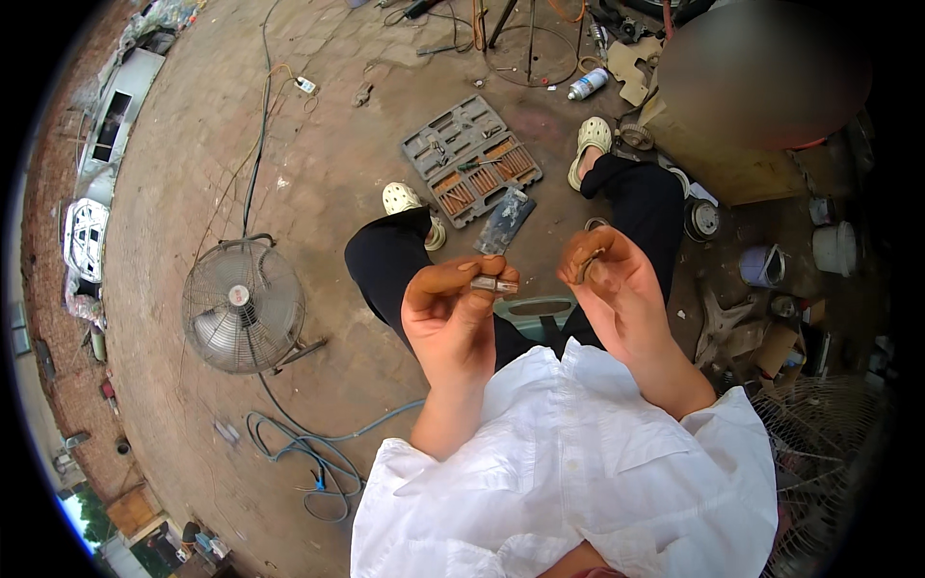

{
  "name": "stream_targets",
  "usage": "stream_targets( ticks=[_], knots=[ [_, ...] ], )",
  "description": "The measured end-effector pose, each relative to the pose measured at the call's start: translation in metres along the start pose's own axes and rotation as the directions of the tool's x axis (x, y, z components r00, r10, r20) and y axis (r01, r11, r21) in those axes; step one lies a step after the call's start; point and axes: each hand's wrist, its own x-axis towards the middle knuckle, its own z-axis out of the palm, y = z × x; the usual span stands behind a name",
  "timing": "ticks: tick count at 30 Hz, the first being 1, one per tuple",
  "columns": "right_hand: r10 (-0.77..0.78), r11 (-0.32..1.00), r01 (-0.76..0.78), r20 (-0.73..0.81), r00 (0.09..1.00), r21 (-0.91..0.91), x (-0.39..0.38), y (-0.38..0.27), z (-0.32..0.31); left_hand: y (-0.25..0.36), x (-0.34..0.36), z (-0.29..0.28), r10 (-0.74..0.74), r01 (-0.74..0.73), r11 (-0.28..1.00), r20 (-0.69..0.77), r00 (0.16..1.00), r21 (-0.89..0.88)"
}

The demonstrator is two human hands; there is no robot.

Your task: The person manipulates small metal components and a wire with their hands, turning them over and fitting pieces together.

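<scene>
Raised in front of my white shirt, my left hand (pixel 448 313) pinches a short silvery metal cylinder (pixel 495 285) between thumb and fingers. The cylinder lies roughly level, its free end pointing right. A gap separates it from my right hand (pixel 621 294), whose curled, dirt-stained fingers grip a thin, dark curved piece (pixel 588 267); its exact kind is unclear. On the ground beyond my hands lies an opened grey tool case (pixel 458 127) holding rows of brownish bits and a screwdriver-like tool. A scuffed dark rectangular block (pixel 505 220) rests against its near edge.
A round metal fan (pixel 241 303) stands at the left, with a looped blue hose (pixel 332 445) nearer me. A spray can (pixel 588 84) lies beyond my right foot. Buckets (pixel 834 249) and scattered parts crowd the right. Another fan's wire guard (pixel 819 453) is close at my right side.
</scene>
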Motion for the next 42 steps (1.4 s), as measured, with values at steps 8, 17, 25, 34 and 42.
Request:
stream_targets(
  ticks=[8, 17, 25, 34, 42],
  knots=[
    [0.129, 0.980, -0.130, 0.019, 0.991, 0.150, 0.014, 0.015, -0.008, -0.015, 0.007, -0.013, -0.174, 0.166, 0.983, -0.111, 0.978, -0.080],
    [-0.383, 0.314, 0.258, 0.127, 0.915, -0.914, 0.054, 0.047, -0.015, -0.050, 0.059, -0.029, -0.515, 0.331, 0.801, -0.293, 0.806, -0.498],
    [-0.067, 0.366, 0.226, 0.217, 0.974, -0.903, 0.139, 0.076, -0.052, -0.077, 0.131, -0.114, -0.570, 0.355, 0.804, -0.451, 0.686, -0.477],
    [0.328, 0.663, -0.684, -0.703, 0.631, -0.305, 0.300, 0.305, -0.278, -0.119, 0.194, -0.206, -0.502, 0.354, 0.865, -0.631, 0.592, -0.356],
    [0.420, 0.512, -0.853, -0.895, 0.152, 0.096, 0.400, 0.427, -0.345, -0.130, 0.185, -0.239, -0.447, 0.355, 0.891, -0.679, 0.583, -0.283]
  ],
)
